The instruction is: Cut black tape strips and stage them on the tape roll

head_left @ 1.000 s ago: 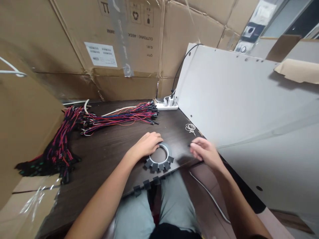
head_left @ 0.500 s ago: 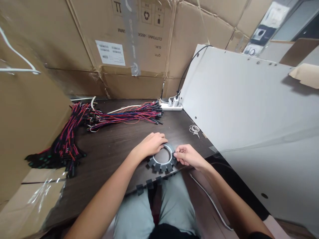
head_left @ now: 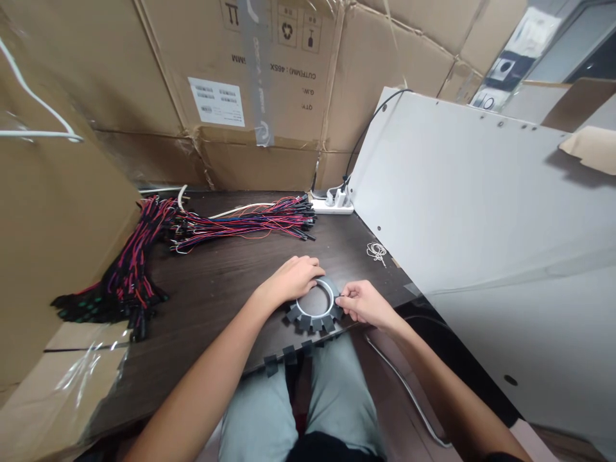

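Observation:
A grey tape roll [head_left: 332, 286] with a pale inner ring lies flat near the front edge of the table. Short black tape pieces [head_left: 315, 323] stick out around its near side like teeth. My left hand [head_left: 297, 277] grips the roll at its upper left, fingers curled over the rim. At the roll's right edge, my right hand [head_left: 362, 301] is closed in a pinch on a small dark piece of tape, mostly hidden by the fingertips. Several more black tape strips [head_left: 289, 355] hang from the table edge below the roll.
Bundles of red, blue and black wires [head_left: 245, 221] lie at the back and left of the brown table [head_left: 216, 276]. A white power strip [head_left: 332, 206] and a coiled white cord [head_left: 376, 251] sit farther back. Cardboard boxes [head_left: 289, 115] and a white panel [head_left: 471, 205] enclose the workspace.
The view has shifted very slightly. Both hands stay at the tape roll, with the right hand still pinching at its right edge.

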{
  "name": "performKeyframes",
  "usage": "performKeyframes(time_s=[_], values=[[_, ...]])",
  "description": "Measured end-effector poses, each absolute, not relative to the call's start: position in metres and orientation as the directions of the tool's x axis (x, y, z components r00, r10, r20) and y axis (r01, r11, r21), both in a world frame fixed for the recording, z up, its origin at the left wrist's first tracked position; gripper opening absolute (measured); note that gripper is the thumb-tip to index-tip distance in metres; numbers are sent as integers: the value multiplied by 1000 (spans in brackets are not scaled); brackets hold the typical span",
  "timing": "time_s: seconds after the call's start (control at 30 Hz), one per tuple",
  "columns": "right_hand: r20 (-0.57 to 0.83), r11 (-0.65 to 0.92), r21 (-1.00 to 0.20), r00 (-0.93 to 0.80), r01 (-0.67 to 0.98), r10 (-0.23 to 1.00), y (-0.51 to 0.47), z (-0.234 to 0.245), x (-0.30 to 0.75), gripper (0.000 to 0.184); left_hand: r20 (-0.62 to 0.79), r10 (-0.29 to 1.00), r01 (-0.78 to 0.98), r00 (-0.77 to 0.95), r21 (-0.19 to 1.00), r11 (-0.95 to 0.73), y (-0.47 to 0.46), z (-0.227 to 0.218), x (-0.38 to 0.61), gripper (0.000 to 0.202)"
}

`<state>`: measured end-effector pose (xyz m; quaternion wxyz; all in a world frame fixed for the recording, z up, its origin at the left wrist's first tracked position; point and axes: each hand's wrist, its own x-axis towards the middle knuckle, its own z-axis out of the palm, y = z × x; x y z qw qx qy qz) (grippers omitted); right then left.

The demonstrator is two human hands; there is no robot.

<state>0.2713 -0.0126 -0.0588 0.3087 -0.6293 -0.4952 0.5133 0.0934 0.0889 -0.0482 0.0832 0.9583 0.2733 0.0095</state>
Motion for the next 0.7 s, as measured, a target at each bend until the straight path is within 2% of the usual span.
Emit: performKeyframes(time_s=[0.2,0.7], values=[[-292,-292,-953,21,85,956,-15,-64,273,27,-38,534,533,844,150,-832,89,-47,94,25],[-279,-277,-928,26,248,960,-14,-64,270,23,-43,543,542,839,156,-826,88,-47,94,25]])
